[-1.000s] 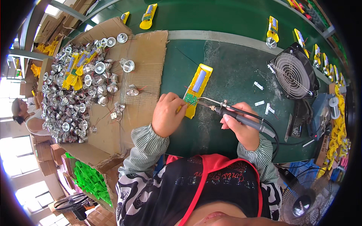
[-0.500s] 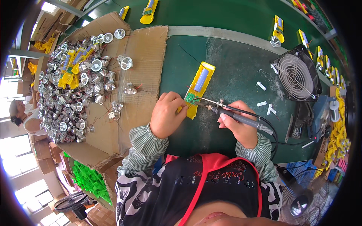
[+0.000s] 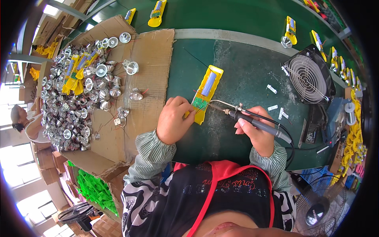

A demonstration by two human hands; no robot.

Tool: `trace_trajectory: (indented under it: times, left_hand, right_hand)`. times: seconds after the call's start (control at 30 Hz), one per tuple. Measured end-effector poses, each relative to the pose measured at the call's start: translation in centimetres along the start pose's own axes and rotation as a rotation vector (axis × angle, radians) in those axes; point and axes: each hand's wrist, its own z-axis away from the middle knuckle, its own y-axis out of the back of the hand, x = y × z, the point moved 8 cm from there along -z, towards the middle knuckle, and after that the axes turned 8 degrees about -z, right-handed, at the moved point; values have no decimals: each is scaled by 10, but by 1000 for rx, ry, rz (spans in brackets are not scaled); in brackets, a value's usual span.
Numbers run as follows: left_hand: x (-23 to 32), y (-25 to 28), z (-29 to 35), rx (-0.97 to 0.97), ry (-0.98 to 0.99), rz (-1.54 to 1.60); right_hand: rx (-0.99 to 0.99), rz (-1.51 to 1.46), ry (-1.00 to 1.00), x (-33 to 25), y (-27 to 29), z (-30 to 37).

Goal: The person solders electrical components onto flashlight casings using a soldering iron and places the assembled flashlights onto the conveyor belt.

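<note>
**A:** Where do your hands sit?

**B:** Near the middle of the frame, on the green work mat (image 3: pixel 244 75). Your left hand (image 3: pixel 173 120) rests on the lower end of the yellow housing (image 3: pixel 206 93), fingers curled over its edge and pressing it down. Your right hand (image 3: pixel 256 132), right of centre, is clenched around the dark handle of the soldering iron (image 3: pixel 252 120).

**A:** And the iron's tip?

**B:** It points toward frame left and ends at the small green circuit board (image 3: pixel 199 104) set in the housing's lower part. Whether it actually touches the board, you cannot tell from here.

**A:** How does the housing lie?

**B:** Flat on the mat, tilted, its long side running from lower left to upper right. A blue-grey cylindrical cell (image 3: pixel 209 83) lies in its upper half, with thin red wires near the board.

**A:** What surrounds you?

**B:** A sheet of cardboard (image 3: pixel 152 51) covers the left part of the bench. A heap of silver reflector cups (image 3: pixel 79 98) with a few yellow parts mixed in lies on it, in the upper left. A small square fan (image 3: pixel 310 79) stands at the upper right, with little white pieces (image 3: pixel 272 107) scattered on the mat between it and your right hand. More yellow housings (image 3: pixel 157 12) line the top edge. Another person (image 3: pixel 25 122) shows at the far left edge.
</note>
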Motion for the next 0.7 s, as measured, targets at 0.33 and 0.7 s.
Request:
trace_trajectory:
  times: [0.33, 0.7]
  left_hand:
    - [2, 15, 8, 41, 36, -18]
    - [-35, -1, 32, -5, 455, 610]
  right_hand:
    - [18, 10, 36, -2, 5, 8]
    - [4, 19, 59, -6, -4, 7]
